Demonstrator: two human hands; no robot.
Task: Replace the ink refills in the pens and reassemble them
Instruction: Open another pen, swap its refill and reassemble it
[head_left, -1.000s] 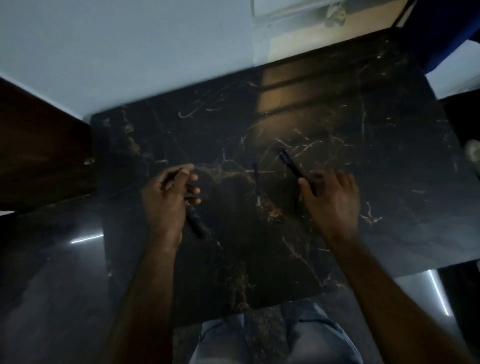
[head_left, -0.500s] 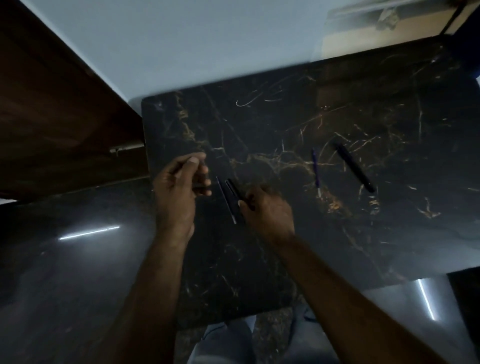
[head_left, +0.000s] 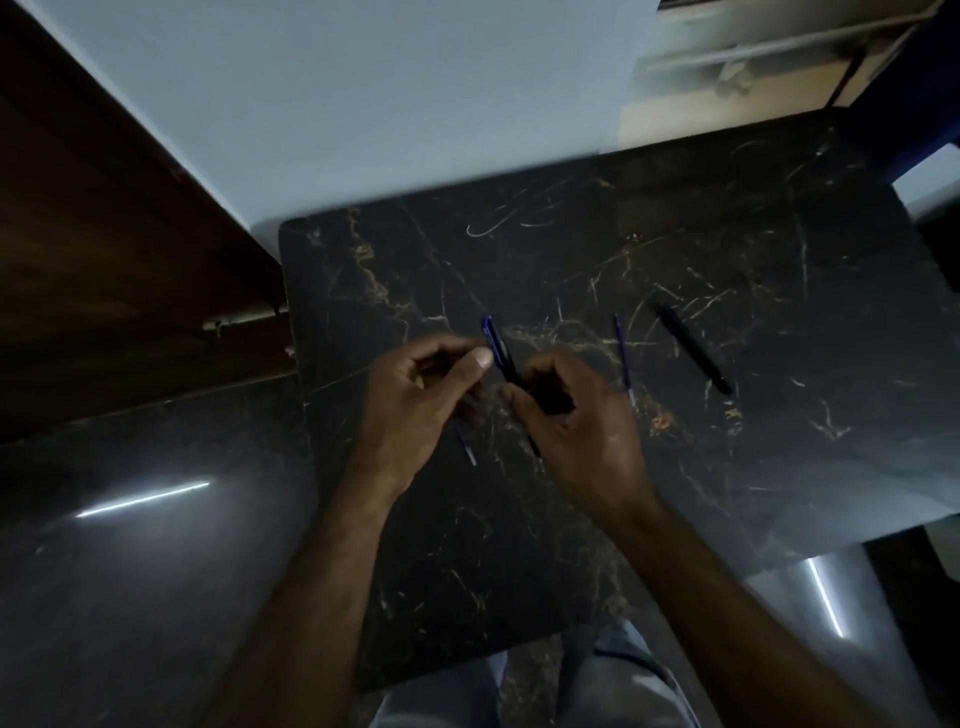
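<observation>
My right hand (head_left: 576, 426) grips a dark blue pen (head_left: 498, 345) that sticks up and away from the fist, over the middle of the black marble table (head_left: 779, 260). Close on its left, my left hand (head_left: 415, 400) is curled, thumb near the pen's barrel; a thin refill (head_left: 466, 444) shows just below its fingers, and I cannot tell if the hand grips it. On the table to the right lie a loose blue refill (head_left: 622, 358) and a black pen (head_left: 693, 347), both apart from my hands.
A pale wall (head_left: 363, 104) rises behind the table. A dark wooden cabinet with a metal latch (head_left: 241, 319) stands at the left. Glossy dark floor (head_left: 130, 571) lies left of the table, and my knees (head_left: 597, 691) sit under its near edge.
My right hand left the black pen on the right, crossed to the left and picked up the blue pen. It now holds that pen raised beside my left hand.
</observation>
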